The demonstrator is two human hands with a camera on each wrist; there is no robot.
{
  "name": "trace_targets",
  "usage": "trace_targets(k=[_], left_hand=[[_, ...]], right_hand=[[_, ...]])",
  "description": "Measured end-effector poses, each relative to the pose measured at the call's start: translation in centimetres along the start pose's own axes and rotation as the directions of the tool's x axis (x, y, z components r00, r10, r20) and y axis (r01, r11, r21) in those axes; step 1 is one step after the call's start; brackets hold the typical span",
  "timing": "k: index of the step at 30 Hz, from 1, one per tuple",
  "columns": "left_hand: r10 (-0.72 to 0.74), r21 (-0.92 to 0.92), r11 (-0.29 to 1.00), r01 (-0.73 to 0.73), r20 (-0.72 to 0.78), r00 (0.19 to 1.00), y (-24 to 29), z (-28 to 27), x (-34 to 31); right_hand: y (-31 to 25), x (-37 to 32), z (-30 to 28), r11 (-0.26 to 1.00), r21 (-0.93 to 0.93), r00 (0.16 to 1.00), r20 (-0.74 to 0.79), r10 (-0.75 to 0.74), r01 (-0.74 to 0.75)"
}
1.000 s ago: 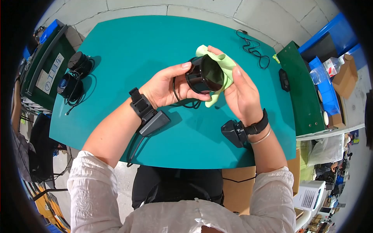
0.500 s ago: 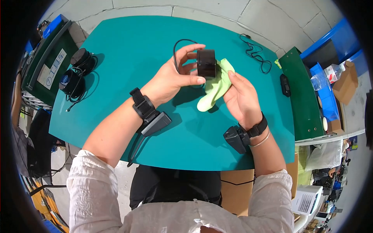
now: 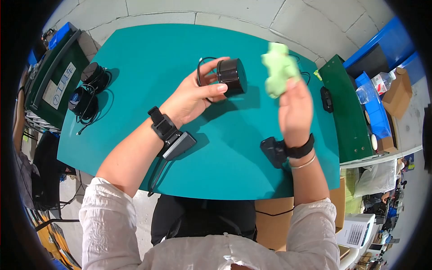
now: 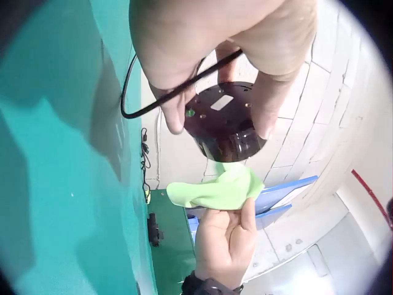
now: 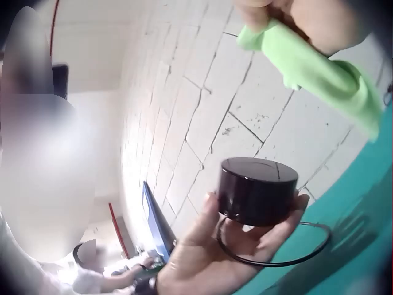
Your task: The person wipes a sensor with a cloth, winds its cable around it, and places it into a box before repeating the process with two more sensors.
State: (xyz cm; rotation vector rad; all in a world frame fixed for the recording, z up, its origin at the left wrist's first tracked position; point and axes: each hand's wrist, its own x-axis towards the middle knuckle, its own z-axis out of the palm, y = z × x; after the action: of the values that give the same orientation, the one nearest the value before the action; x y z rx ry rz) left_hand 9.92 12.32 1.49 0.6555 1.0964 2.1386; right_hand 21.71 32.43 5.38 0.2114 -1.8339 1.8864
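My left hand [image 3: 191, 96] grips a glossy black cylindrical device [image 3: 232, 77] between thumb and fingers, above the green table [image 3: 216, 171]. The device is tilted in the head view. Its underside [image 4: 215, 107], with a pale label and small screw holes, shows in the left wrist view. A black cable [image 5: 276, 264] loops from it beside the hand. To the right, my right hand [image 3: 295, 110] pinches a light green cloth [image 3: 280, 67], blurred in the head view. A gap separates the cloth from the device there. The right wrist view shows the device's smooth top [image 5: 259, 169].
Two similar black devices [image 3: 83, 100] with coiled cables stand at the table's left. A thin black cable [image 3: 306, 76] lies at the back right. Green cabinets [image 3: 348, 117] flank the table; the right one has a small black object [image 3: 326, 99] beside it.
My right hand has drawn the cloth off the device and moved it right and away from me. My left hand has turned the device while keeping its grip.
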Motion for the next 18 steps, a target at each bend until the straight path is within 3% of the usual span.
trace_targets(k=[1, 2, 3, 5, 7, 9, 11, 13, 14, 15, 18], left_hand=[[-0.036, -0.094, 0.995, 0.040, 0.039, 0.999, -0.3, 0.0, -0.1], [-0.022, -0.163, 0.986, 0.034, 0.077, 0.997, -0.5, -0.1, -0.4], [-0.012, -0.299, 0.952, 0.062, 0.167, 0.986, -0.7, -0.6, -0.2], [-0.032, -0.343, 0.924, 0.170, 0.372, 0.928, -0.3, -2.0, -0.1], [-0.026, -0.328, 0.934, 0.139, 0.326, 0.945, -1.0, -1.9, 0.1], [-0.065, -0.215, 0.967, 0.138, 0.318, 0.946, -0.7, -1.5, 0.1], [-0.007, -0.300, 0.948, 0.101, 0.298, 0.955, -0.7, -0.7, 0.1], [0.033, -0.409, 0.903, 0.133, 0.374, 0.927, -0.7, -1.6, 0.4], [-0.008, -0.463, 0.872, 0.160, 0.313, 0.950, -0.8, -1.8, 0.2], [-0.005, -0.442, 0.878, 0.185, 0.378, 0.926, -0.7, -2.2, 0.1], [-0.082, -0.358, 0.907, 0.222, 0.367, 0.927, -0.8, -1.9, -0.3]], right_hand=[[-0.2, -0.5, 0.8, 0.956, -0.291, 0.979, 0.203, 0.035, 0.026], [-0.1, -0.4, 2.0, 0.846, -0.435, 0.901, 0.419, -0.113, 0.308], [0.1, -0.3, 2.8, 0.655, -0.489, 0.752, 0.631, -0.190, 0.576], [0.3, -0.1, 2.6, 0.623, -0.501, 0.727, 0.667, -0.165, 0.601], [0.6, 0.3, 2.3, 0.587, -0.512, 0.701, 0.700, -0.137, 0.627], [0.8, 0.8, 1.6, 0.653, -0.510, 0.786, 0.577, -0.223, 0.560], [1.0, 0.8, 1.6, 0.677, -0.513, 0.814, 0.532, -0.232, 0.528], [0.9, 0.5, 1.9, 0.552, -0.579, 0.780, 0.577, -0.241, 0.600], [0.6, 0.3, 2.1, 0.514, -0.563, 0.731, 0.649, -0.211, 0.647], [0.4, 0.1, 2.6, 0.518, -0.563, 0.734, 0.646, -0.209, 0.644], [0.5, -0.3, 3.2, 0.441, -0.531, 0.647, 0.744, -0.168, 0.724]])
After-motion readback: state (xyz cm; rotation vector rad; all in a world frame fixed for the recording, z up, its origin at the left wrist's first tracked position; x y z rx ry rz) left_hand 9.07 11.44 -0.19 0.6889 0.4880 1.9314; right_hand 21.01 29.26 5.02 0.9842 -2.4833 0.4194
